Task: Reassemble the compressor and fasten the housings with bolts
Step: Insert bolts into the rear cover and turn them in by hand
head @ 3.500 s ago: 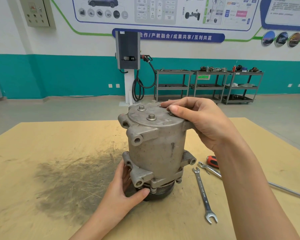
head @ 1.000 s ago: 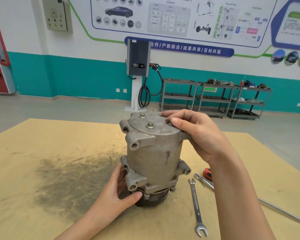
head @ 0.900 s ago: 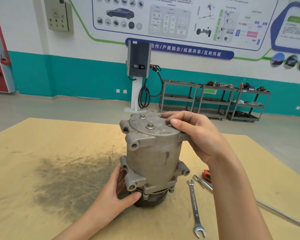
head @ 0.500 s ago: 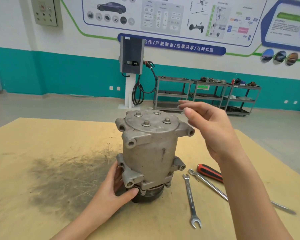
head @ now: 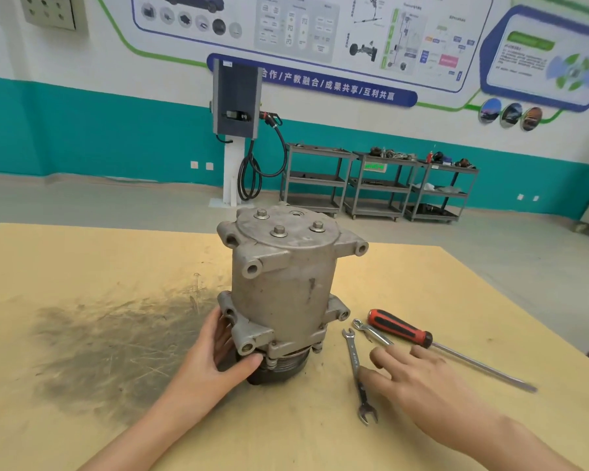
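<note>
Compressor [head: 281, 294]: stood upright on its pulley end, mid-table [head: 82, 266], well in from every edge; end cap up.
Bolts [head: 279, 231]: three heads showed on the cap; how tight, I could not tell.
Left hand [head: 215, 355]: my fingers curled round the lower flange and pulley, thumb pressed against the front, steadying the base.
Right hand [head: 419, 379]: fingers spread and relaxed, gripping nothing, held low over the wrench [head: 356, 365] shaft; contact could not be told.
Second wrench [head: 371, 332]: just beside the first, toward the right edge.
Screwdriver [head: 402, 329]: right of both wrenches, tip toward the right edge.
Step, as judged: reaching for a wrench to tighten the bolts.
Risk 1: wrench torque up high could tip or spin the compressor, since I held only its base.
Risk 2: wrong-sized jaw could slip and round a head.
Risk 3: uneven tightening could seat the cap crooked.
</note>
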